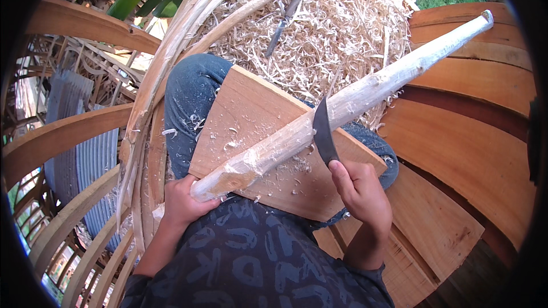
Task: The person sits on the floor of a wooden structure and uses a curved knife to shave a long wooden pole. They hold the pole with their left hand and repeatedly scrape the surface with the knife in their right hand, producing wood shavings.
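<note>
Pale peeled wooden pole [337,111] runs diagonally from lower left to upper right across a flat reddish wooden board [251,120] on the lap. Left hand [181,202] fingers wrap its butt end; right hand [359,191] fingers clench a dark curved blade [323,134] against mid-shaft. Pole looks stiff, fairly light, smooth where peeled; grip the thick end. Wood shavings [325,28] beyond.

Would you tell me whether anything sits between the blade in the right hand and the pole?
Nothing visible does: the dark blade in the right hand already lies against the pole, which the left hand grips at its near end.
</note>
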Available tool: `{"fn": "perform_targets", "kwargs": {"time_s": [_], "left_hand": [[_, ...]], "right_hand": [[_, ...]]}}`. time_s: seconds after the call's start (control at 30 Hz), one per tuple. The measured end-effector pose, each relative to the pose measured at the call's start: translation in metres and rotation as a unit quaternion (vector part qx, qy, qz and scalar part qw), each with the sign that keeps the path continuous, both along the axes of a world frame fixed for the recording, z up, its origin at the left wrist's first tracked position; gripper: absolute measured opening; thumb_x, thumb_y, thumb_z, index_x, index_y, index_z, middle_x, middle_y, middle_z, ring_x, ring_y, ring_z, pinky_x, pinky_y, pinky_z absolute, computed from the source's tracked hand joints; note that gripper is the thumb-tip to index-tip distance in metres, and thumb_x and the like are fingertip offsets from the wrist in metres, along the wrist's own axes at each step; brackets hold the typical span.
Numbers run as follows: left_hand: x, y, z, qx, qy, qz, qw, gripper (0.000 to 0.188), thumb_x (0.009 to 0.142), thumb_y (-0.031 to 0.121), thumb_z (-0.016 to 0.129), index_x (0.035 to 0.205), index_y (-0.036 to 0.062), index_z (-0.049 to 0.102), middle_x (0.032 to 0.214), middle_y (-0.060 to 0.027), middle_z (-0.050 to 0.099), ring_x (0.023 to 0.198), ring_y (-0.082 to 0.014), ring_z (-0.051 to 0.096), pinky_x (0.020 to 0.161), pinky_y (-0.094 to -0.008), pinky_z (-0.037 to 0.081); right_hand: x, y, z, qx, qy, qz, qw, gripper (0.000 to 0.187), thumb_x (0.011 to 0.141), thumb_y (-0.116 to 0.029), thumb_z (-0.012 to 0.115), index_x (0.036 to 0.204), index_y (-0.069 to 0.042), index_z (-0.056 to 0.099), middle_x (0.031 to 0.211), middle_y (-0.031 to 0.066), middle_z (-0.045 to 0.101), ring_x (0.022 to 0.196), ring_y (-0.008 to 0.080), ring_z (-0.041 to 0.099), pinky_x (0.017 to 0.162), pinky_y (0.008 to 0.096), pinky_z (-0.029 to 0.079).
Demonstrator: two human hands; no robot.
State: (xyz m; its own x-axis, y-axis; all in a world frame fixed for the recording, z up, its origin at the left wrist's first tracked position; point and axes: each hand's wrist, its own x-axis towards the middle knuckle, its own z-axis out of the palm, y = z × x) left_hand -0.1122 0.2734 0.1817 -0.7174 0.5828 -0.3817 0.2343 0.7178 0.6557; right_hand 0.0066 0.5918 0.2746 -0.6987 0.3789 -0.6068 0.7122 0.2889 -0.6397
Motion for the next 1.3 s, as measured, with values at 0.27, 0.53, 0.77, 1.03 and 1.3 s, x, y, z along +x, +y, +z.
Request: {"fn": "perform_targets", "kwargs": {"time_s": [0.27,0.53,0.77,1.03,1.3], "left_hand": [[0.000,0.001,0.002,-0.011,-0.005,0.000,1.000,0.050,0.053,0.035,0.084,0.085,0.0020,0.066,0.071,-0.0163,0.067,0.065,-0.0315,0.068,0.061,-0.0378,0.053],[-0.001,0.003,0.005,-0.014,-0.006,-0.001,1.000,0.050,0.054,0.035,0.084,0.086,0.0019,0.066,0.072,-0.0168,0.067,0.066,-0.0318,0.068,0.062,-0.0383,0.053],[0.002,0.001,0.003,0.002,0.009,0.000,1.000,0.050,0.053,0.036,0.084,0.086,0.0019,0.066,0.071,-0.0167,0.067,0.065,-0.0322,0.068,0.061,-0.0385,0.053],[0.004,0.001,-0.002,0.008,0.033,0.004,0.999,0.049,0.051,0.038,0.085,0.078,0.0016,0.064,0.068,-0.0171,0.065,0.064,-0.0337,0.067,0.058,-0.0396,0.052],[0.001,0.001,-0.002,0.003,0.037,-0.005,0.999,0.050,0.051,0.038,0.085,0.077,0.0012,0.063,0.068,-0.0175,0.065,0.063,-0.0336,0.067,0.058,-0.0401,0.052]], "right_hand": [[0.001,0.002,-0.001,-0.007,0.004,0.011,1.000,0.045,0.097,-0.024,0.052,0.066,0.007,0.051,0.054,0.0234,0.039,0.047,0.0312,0.030,0.047,0.0426,0.032],[0.003,0.003,-0.002,-0.016,0.003,0.015,1.000,0.045,0.098,-0.025,0.052,0.066,0.008,0.051,0.054,0.0235,0.039,0.046,0.0308,0.030,0.047,0.0427,0.032],[0.005,-0.003,-0.007,-0.006,0.046,-0.047,0.998,0.041,0.097,-0.023,0.053,0.070,0.007,0.053,0.054,0.0226,0.038,0.046,0.0269,0.030,0.046,0.0402,0.033],[0.004,-0.002,-0.003,-0.001,0.037,-0.036,0.999,0.038,0.098,-0.020,0.052,0.072,0.007,0.053,0.055,0.0214,0.038,0.046,0.0230,0.030,0.046,0.0387,0.033],[-0.001,-0.008,-0.006,0.014,0.057,-0.051,0.997,0.037,0.097,-0.019,0.053,0.070,0.007,0.051,0.054,0.0201,0.036,0.046,0.0238,0.031,0.047,0.0389,0.033]]}}
